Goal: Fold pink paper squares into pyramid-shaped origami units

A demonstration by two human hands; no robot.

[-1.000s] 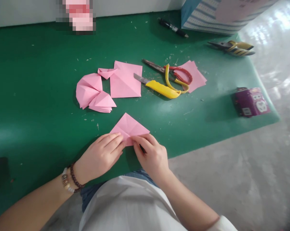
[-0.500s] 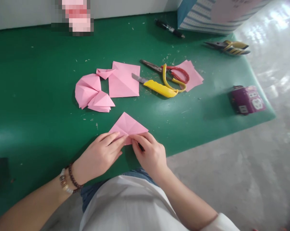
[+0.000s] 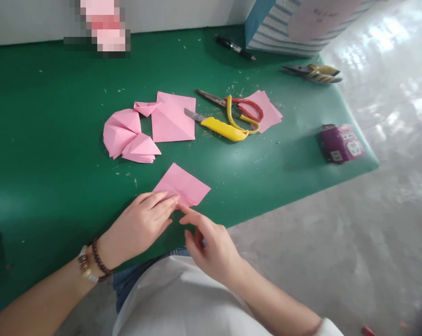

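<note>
A square of pink paper [image 3: 183,185] with faint creases lies on the green table at the front. My left hand [image 3: 144,221] rests on its lower left part, fingers stretched out and pressing it down. At the paper's near edge, beside the left fingertips, is the extended index finger of my right hand [image 3: 213,242]. That hand's thumb is held apart from the finger, with nothing between them. Beyond the paper lie folded pink paper pieces [image 3: 122,133] and a larger pink sheet [image 3: 174,123].
A yellow-handled utility knife [image 3: 225,129] and red-and-yellow-handled scissors [image 3: 244,109] lie near more pink sheets [image 3: 267,109]. Farther off are a pen [image 3: 235,48], pliers [image 3: 314,73], a purple box [image 3: 342,142] and a striped bag [image 3: 284,28]. The table [image 3: 267,200] ends at the right.
My right hand has released the paper's near edge and drawn back slightly, its fingers spreading. The left hand stays on the paper. The whole view has shifted a little.
</note>
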